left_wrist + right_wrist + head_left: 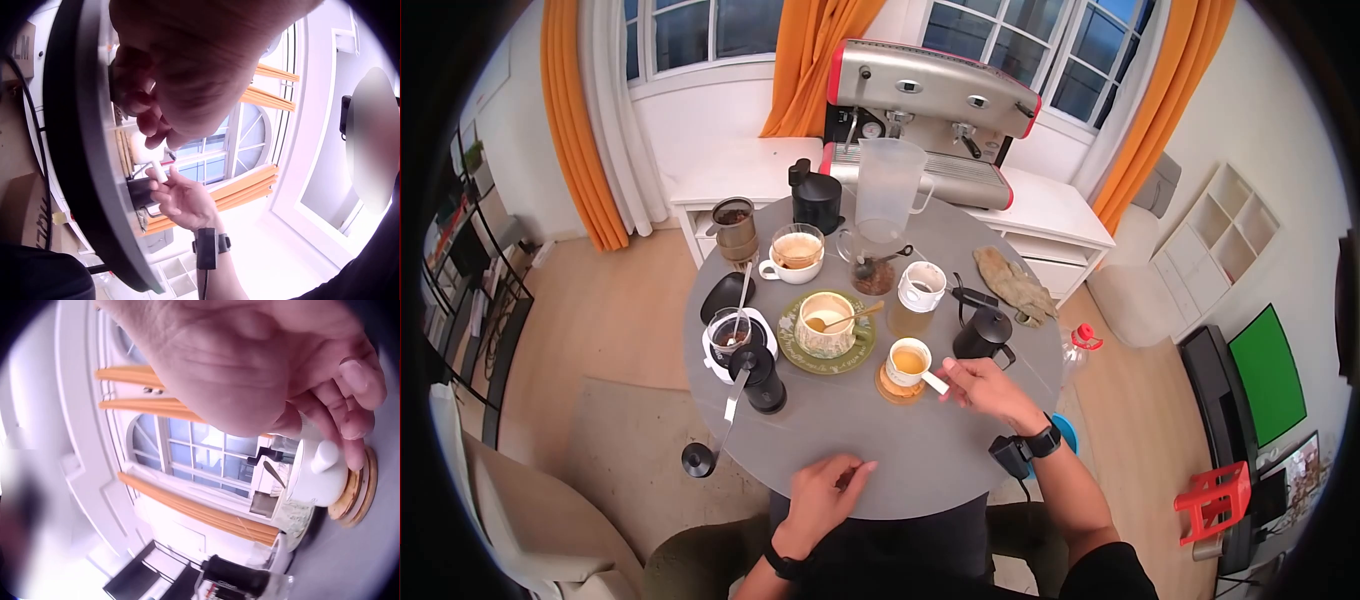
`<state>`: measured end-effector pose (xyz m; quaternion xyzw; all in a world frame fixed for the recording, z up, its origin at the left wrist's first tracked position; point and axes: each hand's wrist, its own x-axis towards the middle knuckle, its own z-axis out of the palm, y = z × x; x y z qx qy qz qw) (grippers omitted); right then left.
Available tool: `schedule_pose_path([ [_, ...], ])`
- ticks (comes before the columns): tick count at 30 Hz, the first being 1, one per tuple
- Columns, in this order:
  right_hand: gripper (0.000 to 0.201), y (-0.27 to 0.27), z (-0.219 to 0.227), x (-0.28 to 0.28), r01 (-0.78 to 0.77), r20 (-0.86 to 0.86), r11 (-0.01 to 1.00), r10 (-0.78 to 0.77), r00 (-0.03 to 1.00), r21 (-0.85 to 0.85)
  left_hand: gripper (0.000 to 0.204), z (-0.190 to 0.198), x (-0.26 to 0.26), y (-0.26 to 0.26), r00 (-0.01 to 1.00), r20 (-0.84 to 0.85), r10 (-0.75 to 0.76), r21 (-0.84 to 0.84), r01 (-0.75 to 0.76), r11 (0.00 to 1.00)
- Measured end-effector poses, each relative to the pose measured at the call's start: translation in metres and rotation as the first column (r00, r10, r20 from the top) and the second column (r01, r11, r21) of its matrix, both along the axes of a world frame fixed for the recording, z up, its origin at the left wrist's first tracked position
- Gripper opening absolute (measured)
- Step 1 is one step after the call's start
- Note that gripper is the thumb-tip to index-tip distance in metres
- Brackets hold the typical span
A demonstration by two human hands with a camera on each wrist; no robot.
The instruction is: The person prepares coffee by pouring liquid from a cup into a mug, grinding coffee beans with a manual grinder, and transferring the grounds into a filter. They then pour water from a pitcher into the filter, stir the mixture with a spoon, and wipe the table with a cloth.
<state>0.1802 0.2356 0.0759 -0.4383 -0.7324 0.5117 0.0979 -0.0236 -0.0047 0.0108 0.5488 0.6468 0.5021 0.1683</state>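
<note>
I'm looking down on a round grey table (960, 460) in a bright room with a pale wooden floor. Behind it, a large silver-and-red espresso machine (940, 95) stands on a white cabinet (745, 165); beyond are two windows (695, 30) and orange curtains (575, 130). At far right I see a green screen (1268, 375) and a red stool (1215, 500).

I count one small white cup (910, 366) with a straight handle (938, 383), holding amber liquid on a wooden coaster (898, 394) near the table's front right; one patterned cup (828, 342), with one spoon (855, 316), on one green plate (792, 352); one black kettle (983, 335); one clear pitcher (887, 190); and one hand grinder (765, 392).

The right hand (990, 388) is beside the handle, fingers loosely bent and somewhat apart; they partly hide it, so I can't be sure whether a fingertip touches. The left hand (825, 495) holds nothing, fingers relaxed over the front edge.

The kettle stands just beyond the right hand, a crumpled cloth (1012, 285) behind it. The grinder's crank sticks out past the table's left edge. In both wrist views a palm blocks much of the scene.
</note>
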Motion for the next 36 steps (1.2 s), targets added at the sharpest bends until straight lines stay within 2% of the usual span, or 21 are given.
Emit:
schedule_pose_path([
  [2, 0.049, -0.002, 0.008, -0.004, 0.017, -0.1, 0.92, -0.061, 0.993, -0.392, 0.02, 0.014, 0.005, 0.006, 0.998, 0.033, -0.052, -0.017, 0.052, 0.998],
  [4, 0.048, -0.002, 0.006, -0.005, -0.042, -0.188, 0.857, -0.064, 0.98, -0.513, 0.019, 0.028, 0.008, 0.013, 0.995, 0.01, -0.103, -0.072, 0.103, 0.992],
  [8, 0.046, -0.003, 0.004, -0.009, -0.139, -0.299, 0.731, -0.093, 0.95, -0.669, 0.028, 0.034, 0.01, 0.027, 0.988, 0.011, -0.157, -0.059, 0.157, 0.986],
  [11, 0.044, 0.002, -0.009, -0.011, -0.212, -0.368, 0.586, -0.16, 0.916, -0.782, 0.036, 0.034, 0.011, 0.036, 0.979, 0.044, -0.198, -0.049, 0.2, 0.979],
  [15, 0.04, -0.001, -0.006, -0.011, -0.193, -0.384, 0.66, -0.157, 0.91, -0.726, 0.043, 0.033, 0.013, 0.045, 0.97, 0.061, -0.234, -0.006, 0.235, 0.972],
  [22, 0.035, -0.022, 0.046, -0.024, -0.187, -0.388, 0.78, -0.077, 0.919, -0.597, 0.048, 0.047, 0.018, 0.043, 0.963, 0.083, -0.257, 0.049, 0.253, 0.966],
  [25, 0.034, -0.022, 0.071, -0.039, -0.179, -0.388, 0.828, -0.051, 0.92, -0.532, 0.058, 0.068, 0.018, 0.043, 0.954, 0.15, -0.26, -0.044, 0.269, 0.962],
  [28, 0.032, -0.013, 0.084, -0.057, -0.173, -0.406, 0.875, -0.029, 0.913, -0.452, 0.077, 0.075, 0.02, 0.051, 0.974, 0.096, -0.206, 0.037, 0.203, 0.978],
  [31, 0.03, 0.001, 0.09, -0.078, -0.147, -0.401, 0.919, -0.014, 0.916, -0.367, 0.093, 0.075, 0.018, 0.066, 0.964, 0.145, -0.221, 0.11, 0.206, 0.972],
  [36, 0.025, 0.017, 0.091, -0.11, -0.084, -0.341, 0.958, -0.015, 0.94, -0.274, 0.101, 0.082, 0.015, 0.094, 0.957, 0.185, -0.224, 0.229, 0.18, 0.957],
])
